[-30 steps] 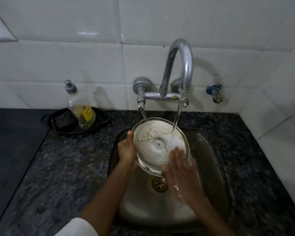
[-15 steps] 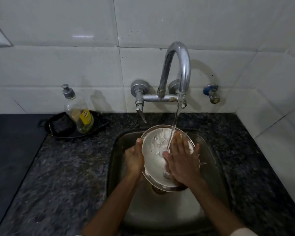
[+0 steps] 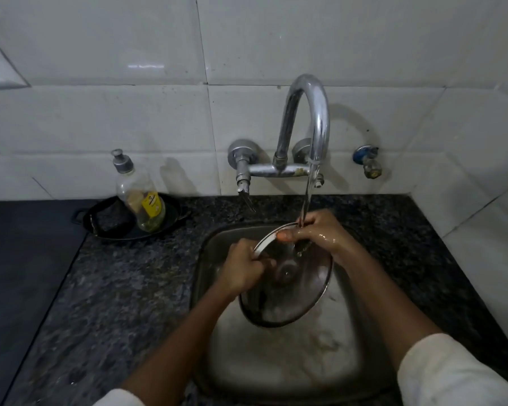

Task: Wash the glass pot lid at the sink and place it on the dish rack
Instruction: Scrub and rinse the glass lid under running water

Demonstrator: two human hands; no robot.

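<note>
The lid (image 3: 291,276) is held over the sink (image 3: 276,361), tilted, with its far edge raised toward the tap (image 3: 305,121) and its near edge lower, above the basin floor. Both hands grip it at the rim. The left hand (image 3: 244,271) is closed over the left edge, fingers curled around the metal band, so most of the lid lies to the right of and nearer than that grip. The right hand (image 3: 320,232) pinches the far edge — thumb on the side of the rim facing the camera, fingers wrapped behind it — so the lid hangs down and toward the viewer from there. Through the glass a round central fitting shows, between the two hands.

A stream of water (image 3: 307,197) falls from the spout onto the right hand's fingers at the far rim, and that hand is wet and shiny.

On the dark speckled counter (image 3: 129,288) to the left, well apart from the sink, a soap bottle (image 3: 140,197) stands in a black dish (image 3: 112,221) beside a dark pad — against the white tiled wall (image 3: 100,118). A small valve (image 3: 368,161) sits on the wall right of the tap.
</note>
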